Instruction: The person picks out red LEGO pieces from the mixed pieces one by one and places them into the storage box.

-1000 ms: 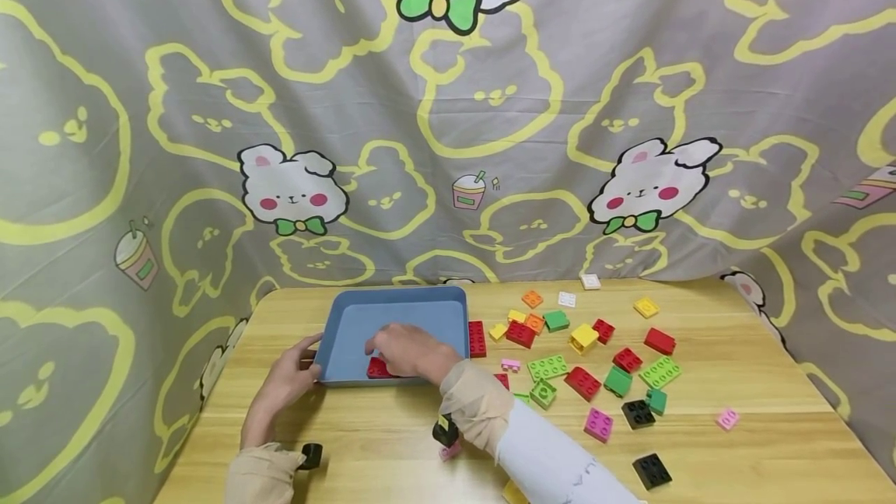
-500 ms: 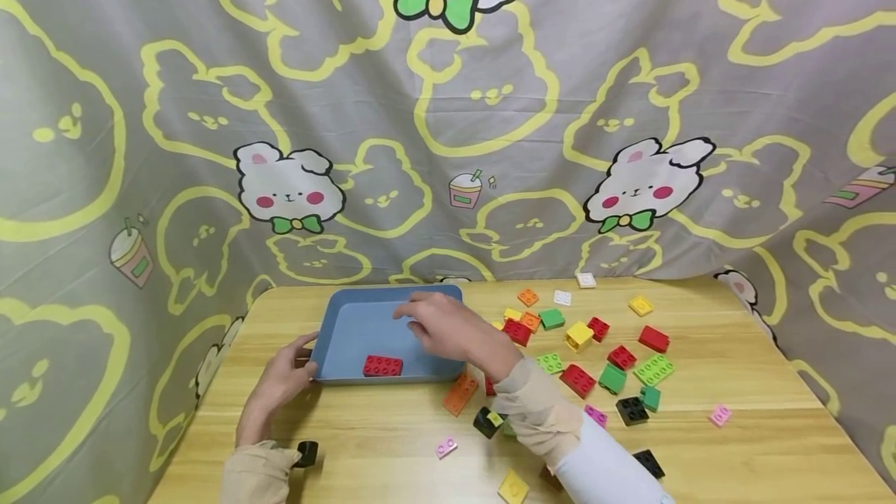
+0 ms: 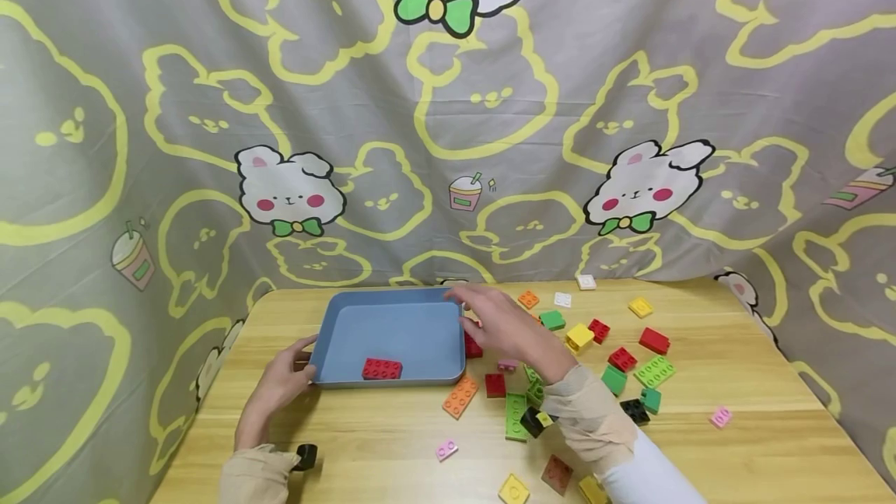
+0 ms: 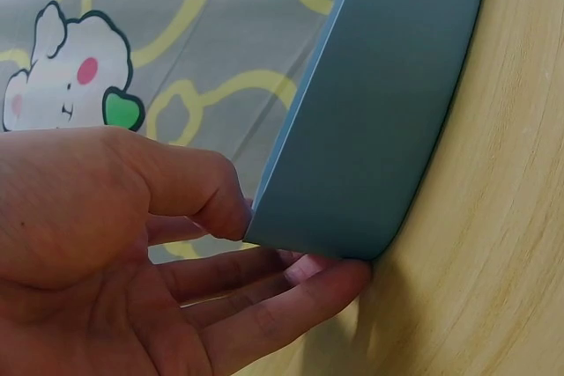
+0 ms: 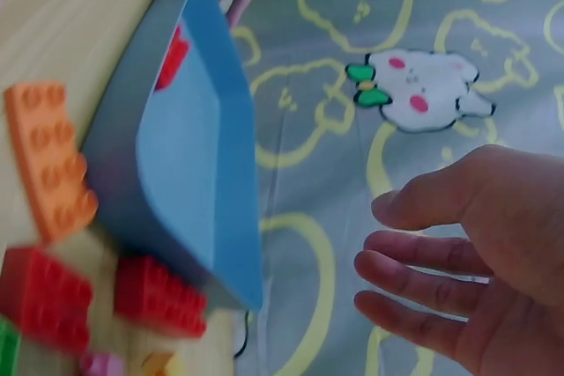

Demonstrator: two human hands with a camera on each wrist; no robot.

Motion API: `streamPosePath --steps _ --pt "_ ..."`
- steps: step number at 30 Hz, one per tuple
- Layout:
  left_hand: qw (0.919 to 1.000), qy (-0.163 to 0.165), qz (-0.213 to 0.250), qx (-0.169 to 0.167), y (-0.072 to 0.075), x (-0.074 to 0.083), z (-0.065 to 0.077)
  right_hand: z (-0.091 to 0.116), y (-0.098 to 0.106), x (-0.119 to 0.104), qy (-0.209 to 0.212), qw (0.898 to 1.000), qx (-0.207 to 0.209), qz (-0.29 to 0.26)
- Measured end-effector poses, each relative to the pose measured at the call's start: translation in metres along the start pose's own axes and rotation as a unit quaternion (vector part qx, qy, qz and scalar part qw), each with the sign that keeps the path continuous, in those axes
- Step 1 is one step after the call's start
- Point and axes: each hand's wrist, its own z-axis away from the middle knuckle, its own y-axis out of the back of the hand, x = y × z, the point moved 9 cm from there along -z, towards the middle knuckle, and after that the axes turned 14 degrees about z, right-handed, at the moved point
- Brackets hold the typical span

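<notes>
Blue tray sits on the bench, one red brick lying inside by the near wall! Left grip pinches the tray's near left corner, thumb at the rim; right grip hangs wide, thumb and fingers apart, by the right rim.

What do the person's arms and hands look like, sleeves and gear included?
The left hand and right hand are bare, with no gloves. Each wrist has a crinkled beige cuff and a small black device; the right device bears a yellow mark. A pale blue sleeve shows beyond the right cuff.
</notes>
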Motion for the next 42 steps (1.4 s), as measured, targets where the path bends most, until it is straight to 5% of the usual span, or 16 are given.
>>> streamPosePath --steps 11,25,42 --pt "1.0000 0.006 -0.001 -0.005 0.001 0.001 0.000 0.024 -0.015 0.037 -0.041 0.999 -0.018 -0.021" --pt "1.0000 0.005 0.000 -0.005 0.005 0.001 0.000 0.013 -0.067 0.049 -0.103 0.987 -0.123 -0.026" --pt "0.9998 0.010 0.015 -0.009 0.000 -0.002 -0.001 0.005 -0.093 0.054 -0.116 0.976 -0.181 0.019"
